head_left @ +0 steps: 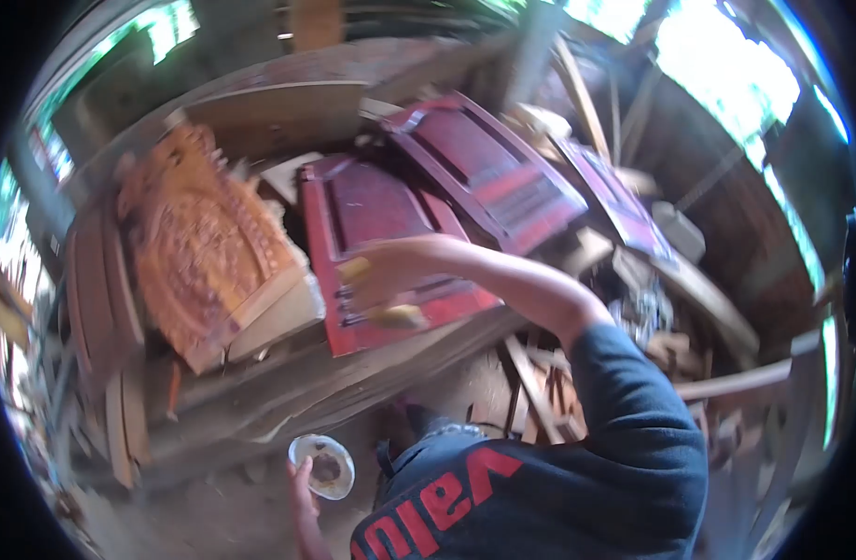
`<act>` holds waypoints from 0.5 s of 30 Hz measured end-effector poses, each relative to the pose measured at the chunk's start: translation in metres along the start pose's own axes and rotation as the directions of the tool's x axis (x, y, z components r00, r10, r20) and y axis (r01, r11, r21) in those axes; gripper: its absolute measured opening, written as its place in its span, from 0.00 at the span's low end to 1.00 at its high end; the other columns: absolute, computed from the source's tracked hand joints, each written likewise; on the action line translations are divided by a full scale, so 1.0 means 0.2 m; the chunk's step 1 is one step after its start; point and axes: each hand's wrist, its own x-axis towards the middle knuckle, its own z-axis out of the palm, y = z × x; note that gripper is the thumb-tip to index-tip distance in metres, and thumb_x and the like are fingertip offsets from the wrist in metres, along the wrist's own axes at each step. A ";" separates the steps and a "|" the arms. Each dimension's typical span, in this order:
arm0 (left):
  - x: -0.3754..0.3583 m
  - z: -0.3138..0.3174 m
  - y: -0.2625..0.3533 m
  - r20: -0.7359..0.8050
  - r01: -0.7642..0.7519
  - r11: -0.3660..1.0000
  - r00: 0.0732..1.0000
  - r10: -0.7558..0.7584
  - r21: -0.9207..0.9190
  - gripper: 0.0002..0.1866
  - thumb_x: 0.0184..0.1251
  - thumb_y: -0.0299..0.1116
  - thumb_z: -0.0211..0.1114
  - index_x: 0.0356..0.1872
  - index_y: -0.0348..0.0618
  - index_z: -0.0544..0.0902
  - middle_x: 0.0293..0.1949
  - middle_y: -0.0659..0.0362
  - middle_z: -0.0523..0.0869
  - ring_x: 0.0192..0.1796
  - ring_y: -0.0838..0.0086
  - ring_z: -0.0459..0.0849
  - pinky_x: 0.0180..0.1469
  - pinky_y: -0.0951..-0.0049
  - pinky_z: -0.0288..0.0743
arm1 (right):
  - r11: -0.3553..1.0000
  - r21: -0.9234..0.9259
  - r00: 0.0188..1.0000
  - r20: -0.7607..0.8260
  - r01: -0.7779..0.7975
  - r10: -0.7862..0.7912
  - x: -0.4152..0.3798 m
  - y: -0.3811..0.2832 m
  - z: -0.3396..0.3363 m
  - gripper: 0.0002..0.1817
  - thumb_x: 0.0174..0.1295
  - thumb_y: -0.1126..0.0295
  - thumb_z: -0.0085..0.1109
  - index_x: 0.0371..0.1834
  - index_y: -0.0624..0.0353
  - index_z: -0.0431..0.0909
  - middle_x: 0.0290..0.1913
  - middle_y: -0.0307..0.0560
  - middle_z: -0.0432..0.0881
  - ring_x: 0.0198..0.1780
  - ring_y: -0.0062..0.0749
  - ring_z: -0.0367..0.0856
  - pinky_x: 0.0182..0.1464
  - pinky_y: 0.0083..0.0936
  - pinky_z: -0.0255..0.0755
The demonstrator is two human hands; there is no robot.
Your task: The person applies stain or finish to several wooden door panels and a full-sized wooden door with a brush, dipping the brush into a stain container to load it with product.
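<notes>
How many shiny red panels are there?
3: the left panel, under the right hand; the middle panel, just right of it; and the far-right panel. More may be hidden.

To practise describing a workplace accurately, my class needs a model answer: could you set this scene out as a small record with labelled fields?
Setting: cluttered woodworking area
Left hand: holds a pale round bowl
Bowl contents: brownish, substance unclear
Right hand: over the leftmost red panel, blurred, with something yellow at it
Other red panels: a broad one and a narrower one, farther right
Carved panel: orange-brown, left of the red ones
Clothing: dark shirt, red lettering
</notes>
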 end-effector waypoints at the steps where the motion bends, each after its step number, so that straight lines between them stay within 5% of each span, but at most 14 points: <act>1: 0.05 0.01 -0.01 -0.029 0.020 0.999 0.999 -0.019 0.048 0.31 0.67 0.35 0.62 0.70 0.45 0.63 0.64 0.54 0.71 0.66 0.65 0.70 0.67 0.61 0.63 | 0.992 -0.082 0.994 0.061 0.097 -0.092 0.08 -0.21 -0.08 0.14 0.62 0.56 0.55 0.38 0.54 0.83 0.30 0.41 0.81 0.33 0.32 0.78 0.38 0.31 0.72; 5: 0.04 0.30 0.18 0.092 0.008 0.979 0.995 -0.028 0.205 0.30 0.68 0.39 0.63 0.69 0.43 0.65 0.63 0.56 0.71 0.65 0.69 0.69 0.68 0.64 0.59 | 0.850 -0.190 0.869 0.173 0.492 -0.464 0.60 -0.91 -0.19 0.18 0.58 0.54 0.56 0.36 0.58 0.85 0.27 0.43 0.83 0.29 0.33 0.79 0.35 0.32 0.73; 6: 0.03 0.36 0.22 0.132 0.066 0.972 0.986 -0.098 0.225 0.29 0.69 0.39 0.63 0.68 0.42 0.66 0.62 0.56 0.73 0.63 0.69 0.71 0.67 0.64 0.62 | 0.802 -0.186 0.823 0.176 0.567 -0.541 0.73 -1.08 -0.15 0.18 0.58 0.54 0.57 0.36 0.58 0.84 0.27 0.43 0.83 0.29 0.33 0.79 0.35 0.32 0.73; 7: 0.15 0.09 0.03 0.180 0.301 0.953 0.937 -0.300 0.023 0.29 0.67 0.39 0.63 0.67 0.43 0.66 0.61 0.55 0.74 0.62 0.67 0.73 0.66 0.62 0.65 | 0.774 -0.175 0.793 0.187 0.608 -0.580 0.82 -1.16 -0.13 0.18 0.57 0.55 0.57 0.36 0.58 0.84 0.27 0.43 0.83 0.29 0.34 0.80 0.35 0.32 0.74; 10: 0.12 0.25 0.14 0.159 0.151 0.974 0.971 -0.179 0.171 0.31 0.67 0.41 0.63 0.68 0.41 0.66 0.61 0.55 0.74 0.62 0.66 0.73 0.66 0.61 0.65 | 0.794 -0.151 0.798 0.265 0.589 -0.542 0.94 -1.18 0.05 0.17 0.55 0.56 0.58 0.37 0.59 0.84 0.27 0.44 0.83 0.30 0.36 0.80 0.35 0.33 0.74; 15: 0.12 0.33 0.17 0.155 0.034 0.995 0.987 -0.048 0.094 0.33 0.66 0.43 0.64 0.68 0.39 0.65 0.62 0.54 0.74 0.63 0.64 0.73 0.65 0.60 0.66 | 0.870 -0.220 0.868 0.350 0.441 -0.352 1.05 -1.11 0.14 0.17 0.52 0.58 0.59 0.38 0.60 0.84 0.27 0.46 0.83 0.30 0.38 0.81 0.34 0.34 0.75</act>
